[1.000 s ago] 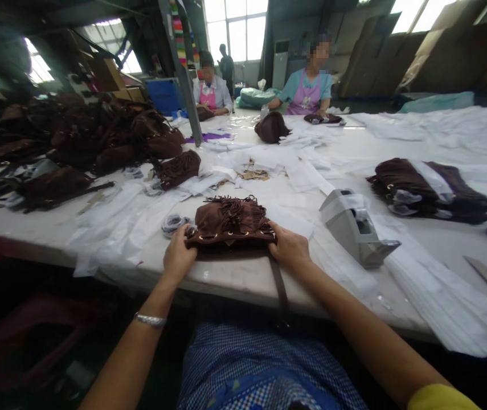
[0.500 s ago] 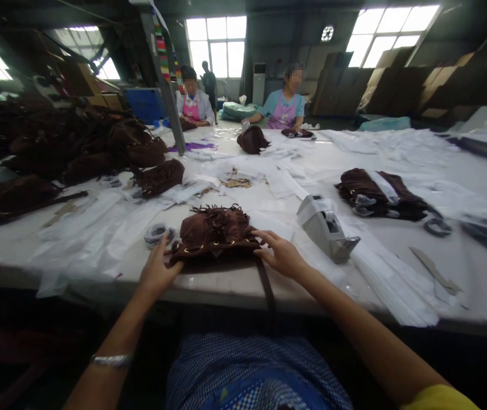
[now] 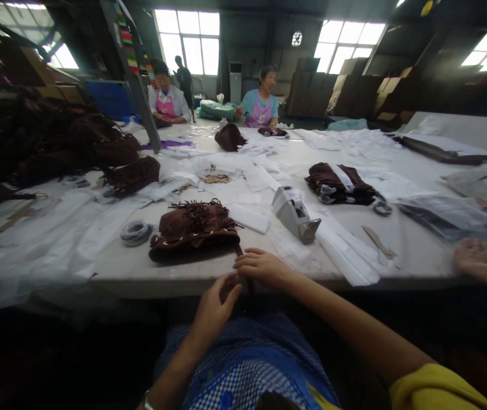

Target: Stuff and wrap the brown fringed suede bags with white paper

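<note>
A dark brown fringed bag (image 3: 196,233) lies on the table before me, gold eyelets along its near edge. From its right end a brown strap (image 3: 238,249) runs down towards the table's front edge. My right hand (image 3: 264,267) is closed over this strap, fingers laid across it. Close by on the left, my left hand (image 3: 215,302) is half curled, with thumb and fingers apart and the fingertips near the strap. Whether they touch it I cannot make out. Beside the bag sit a coil of grey ties (image 3: 135,232) and a white foam-like pad (image 3: 249,218).
A grey tape dispenser (image 3: 297,213) stands right of the bag, near white strips (image 3: 346,250). Brown bundles (image 3: 341,183) and a dark heap of bags (image 3: 55,136) lie farther off. Another person's hand (image 3: 476,256) rests at right; two people work across the table.
Both hands have left the bag's ends and come together at the strap by the table edge. My view has turned right, bringing another person's hand into sight.
</note>
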Demonstrator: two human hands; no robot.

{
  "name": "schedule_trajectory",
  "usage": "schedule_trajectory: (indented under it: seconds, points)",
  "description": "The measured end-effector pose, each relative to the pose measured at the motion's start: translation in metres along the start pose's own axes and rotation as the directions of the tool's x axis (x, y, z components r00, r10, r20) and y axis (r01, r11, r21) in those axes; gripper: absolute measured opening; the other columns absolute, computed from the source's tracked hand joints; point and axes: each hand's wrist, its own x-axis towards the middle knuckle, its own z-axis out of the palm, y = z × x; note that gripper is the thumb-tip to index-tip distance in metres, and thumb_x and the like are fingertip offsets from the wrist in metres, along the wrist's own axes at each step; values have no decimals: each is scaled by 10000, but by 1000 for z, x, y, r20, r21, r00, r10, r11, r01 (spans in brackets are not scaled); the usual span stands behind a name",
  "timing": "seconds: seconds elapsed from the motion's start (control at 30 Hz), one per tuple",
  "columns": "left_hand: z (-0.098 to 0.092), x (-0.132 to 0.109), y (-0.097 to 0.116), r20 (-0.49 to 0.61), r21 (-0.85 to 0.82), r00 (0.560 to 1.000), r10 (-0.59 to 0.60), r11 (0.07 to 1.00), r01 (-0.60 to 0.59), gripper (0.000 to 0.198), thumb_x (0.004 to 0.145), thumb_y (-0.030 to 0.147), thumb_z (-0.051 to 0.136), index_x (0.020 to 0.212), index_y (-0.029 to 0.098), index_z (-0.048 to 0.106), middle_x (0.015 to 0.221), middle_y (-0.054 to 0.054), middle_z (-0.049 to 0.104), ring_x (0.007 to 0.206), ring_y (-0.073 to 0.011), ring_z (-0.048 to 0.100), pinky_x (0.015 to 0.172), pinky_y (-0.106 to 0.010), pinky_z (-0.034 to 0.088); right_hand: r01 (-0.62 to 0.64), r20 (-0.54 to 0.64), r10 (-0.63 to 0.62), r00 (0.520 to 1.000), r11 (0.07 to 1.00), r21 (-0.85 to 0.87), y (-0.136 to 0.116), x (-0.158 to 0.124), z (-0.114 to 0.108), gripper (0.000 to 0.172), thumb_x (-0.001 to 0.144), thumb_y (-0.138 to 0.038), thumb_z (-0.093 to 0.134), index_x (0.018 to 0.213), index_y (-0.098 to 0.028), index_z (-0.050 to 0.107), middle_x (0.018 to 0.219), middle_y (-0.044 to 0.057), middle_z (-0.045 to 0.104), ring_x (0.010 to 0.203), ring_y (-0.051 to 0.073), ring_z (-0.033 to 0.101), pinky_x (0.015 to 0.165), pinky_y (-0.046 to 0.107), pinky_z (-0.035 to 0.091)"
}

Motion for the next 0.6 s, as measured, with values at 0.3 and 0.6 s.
schedule_trajectory:
  seconds: [0.3,0.6]
  points:
    - [43,-14,-46,-13,-34,998,-54,998,54,546,739,512,660,1167,180,599,1223,-160,688,1166,-323,641,1038,-471,493,10,5,-10,1000,998,-55,-5,-31,2,382,907,-190,532,1283,-162,593,1336,68,623,1279,155,521,1106,282,369]
    - [189,62,-2,46,180,998,50,982,-58,563,696,396,506,1255,412,574,1354,-7,622,1307,-373,515,1003,-649,457,343,395,-33,918,568,-748,-28,-37,-21,499,968,-429,348,1463,-423,411,1551,-93,369,1439,141,349,1093,330,421]
